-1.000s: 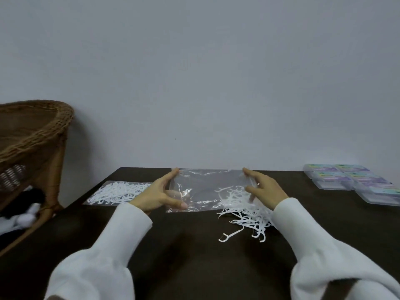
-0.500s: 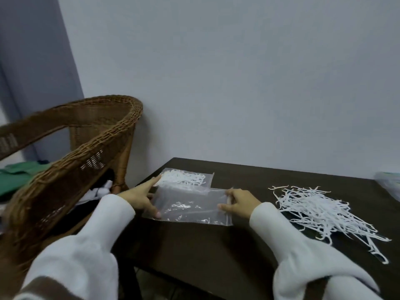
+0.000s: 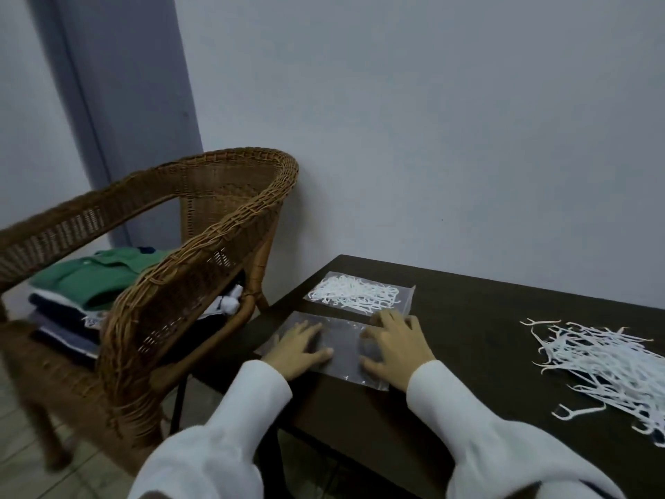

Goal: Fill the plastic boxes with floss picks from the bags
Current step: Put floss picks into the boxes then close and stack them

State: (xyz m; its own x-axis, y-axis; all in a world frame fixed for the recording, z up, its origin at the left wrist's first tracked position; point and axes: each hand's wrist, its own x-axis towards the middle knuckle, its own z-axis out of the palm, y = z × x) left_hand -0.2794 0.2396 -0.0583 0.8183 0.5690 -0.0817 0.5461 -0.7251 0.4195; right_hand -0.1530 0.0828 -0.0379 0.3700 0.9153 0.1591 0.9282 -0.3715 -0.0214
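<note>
An empty clear plastic bag (image 3: 343, 349) lies flat near the left corner of the dark table (image 3: 478, 318). My left hand (image 3: 298, 349) presses on its left part with spread fingers. My right hand (image 3: 396, 345) presses flat on its right part. Just behind it lies a second clear bag (image 3: 360, 293) full of white floss picks. A loose heap of white floss picks (image 3: 608, 369) is spread on the table to the right. No plastic boxes are in view.
A wicker chair (image 3: 201, 268) stands close against the table's left edge, with folded clothes (image 3: 90, 282) stacked on its seat. A pale wall runs behind the table. Tiled floor shows below the chair.
The empty bag went from the middle of the table to its left corner, in front of the full bag. Both hands now lie flat on it. The view swung left; the boxes left the frame.
</note>
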